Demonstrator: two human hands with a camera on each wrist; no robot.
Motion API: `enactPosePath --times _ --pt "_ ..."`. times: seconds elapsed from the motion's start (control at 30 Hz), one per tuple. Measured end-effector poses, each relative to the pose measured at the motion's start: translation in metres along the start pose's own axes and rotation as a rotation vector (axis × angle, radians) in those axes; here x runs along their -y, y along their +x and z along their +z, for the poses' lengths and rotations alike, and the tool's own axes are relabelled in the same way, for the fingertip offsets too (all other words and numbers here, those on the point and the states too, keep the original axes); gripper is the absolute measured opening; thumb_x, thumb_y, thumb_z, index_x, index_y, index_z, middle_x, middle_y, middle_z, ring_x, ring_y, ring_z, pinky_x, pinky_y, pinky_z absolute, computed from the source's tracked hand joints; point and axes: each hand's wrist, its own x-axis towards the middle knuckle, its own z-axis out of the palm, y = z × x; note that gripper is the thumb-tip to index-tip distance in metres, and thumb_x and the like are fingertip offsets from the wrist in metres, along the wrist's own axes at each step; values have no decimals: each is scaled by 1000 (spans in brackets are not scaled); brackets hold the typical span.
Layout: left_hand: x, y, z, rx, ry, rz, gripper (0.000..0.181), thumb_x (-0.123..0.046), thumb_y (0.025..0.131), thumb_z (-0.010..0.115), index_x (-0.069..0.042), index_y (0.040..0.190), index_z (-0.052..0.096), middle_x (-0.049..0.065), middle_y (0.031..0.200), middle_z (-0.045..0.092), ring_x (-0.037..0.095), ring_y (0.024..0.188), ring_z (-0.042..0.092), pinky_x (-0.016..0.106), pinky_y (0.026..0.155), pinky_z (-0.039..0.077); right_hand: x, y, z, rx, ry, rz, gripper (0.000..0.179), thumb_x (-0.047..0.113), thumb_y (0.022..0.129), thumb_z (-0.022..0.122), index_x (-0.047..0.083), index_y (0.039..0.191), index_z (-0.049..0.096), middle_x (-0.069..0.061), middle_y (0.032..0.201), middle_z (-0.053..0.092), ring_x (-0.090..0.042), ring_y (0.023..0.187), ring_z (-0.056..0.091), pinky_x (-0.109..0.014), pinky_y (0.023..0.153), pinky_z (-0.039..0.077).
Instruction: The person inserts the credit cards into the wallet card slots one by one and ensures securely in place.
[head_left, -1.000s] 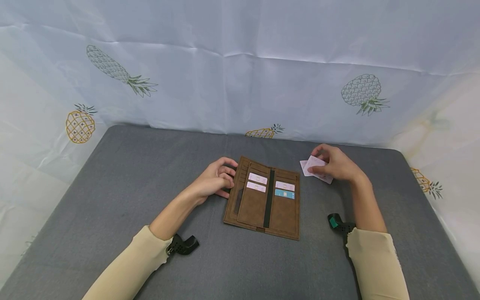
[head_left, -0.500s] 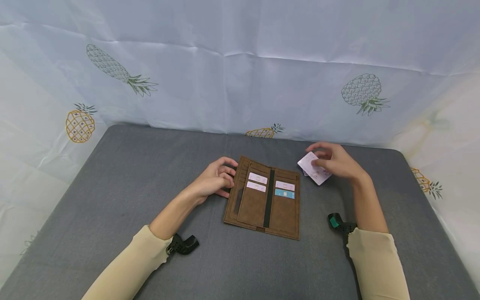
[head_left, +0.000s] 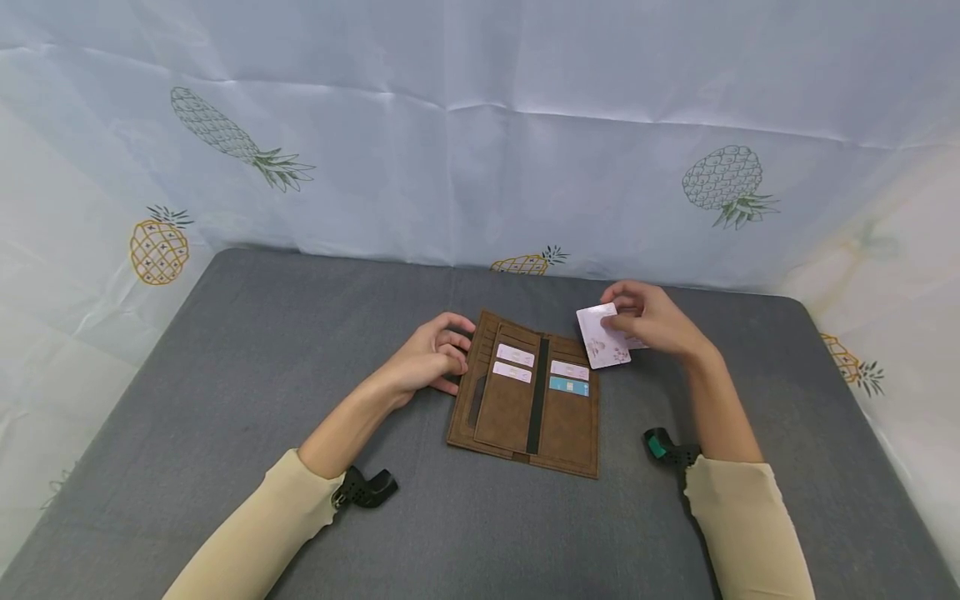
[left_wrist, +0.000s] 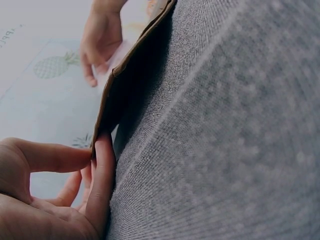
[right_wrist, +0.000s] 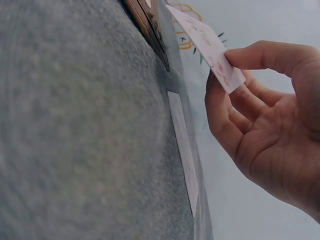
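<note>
Left wrist shows wallet underside (left_wrist: 117,90), hidden from head — left hand (head_left: 422,362) pinches wallet (head_left: 504,421), right hand (head_left: 657,323) a card (head_left: 606,343).

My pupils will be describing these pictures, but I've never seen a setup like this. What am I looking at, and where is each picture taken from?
There is no robot here: a person works with two bare hands. The wide picture comes from a camera on the head, looking forward and down. The other two come from cameras worn on the wrists, each watching its own hand, so the scene looks tilted.

On the grey table is an open brown wallet. Its slots hold three pale pink cards and a blue card. The left hand pinches the wallet's edge. The right hand holds a pink card between thumb and fingers; the right wrist picture shows another card lying on the table.
</note>
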Motion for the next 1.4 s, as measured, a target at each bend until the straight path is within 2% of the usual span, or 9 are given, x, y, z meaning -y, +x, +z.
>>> enactPosePath --times 0.17,0.33,0.47,0.7,1.07,1.4 --pt "1 1 0 0 2 0 57 9 95 55 -10 148 48 7 119 56 18 88 62 34 64 62 1 4 5 -37 0 -10 28 8 102 66 1 129 59 -13 110 74 -7 72 54 -27 63 45" --pt "1 1 0 -3 4 -1 56 10 95 55 -10 148 48 8 119 55 18 88 61 34 64 61 2 7 10 -50 18 -30 28 7 103 67 -1 129 59 -17 111 77 -8 77 63 -25 70 57" --pt "0 0 -1 -4 1 -4 57 10 95 54 -9 148 48 8 120 55 18 89 61 34 64 62 4 8 15 -47 25 -33 29 7 103 68 -1 130 58 -20 110 77 -8 81 67 -25 75 61" --pt "-2 -2 0 -5 -2 -3 58 10 95 55 -9 149 47 8 120 55 18 89 61 34 63 62 8 9 19 -32 43 -19 32 9 104 70 -1 131 56 -26 115 77 -9 81 69 -27 75 61" --pt "-1 -1 0 1 -3 2 57 10 95 54 -8 149 47 9 120 55 19 89 61 34 63 62 9 9 20 -2 67 -20 29 11 105 68 -3 127 56 -28 116 78 -10 84 76 -29 79 64" --pt "-2 -2 0 1 -1 -1 58 10 95 54 -8 149 47 9 121 55 18 89 61 33 64 62 8 8 18 50 52 15 31 14 106 68 -4 128 54 -26 112 80 -15 84 80 -30 72 61"
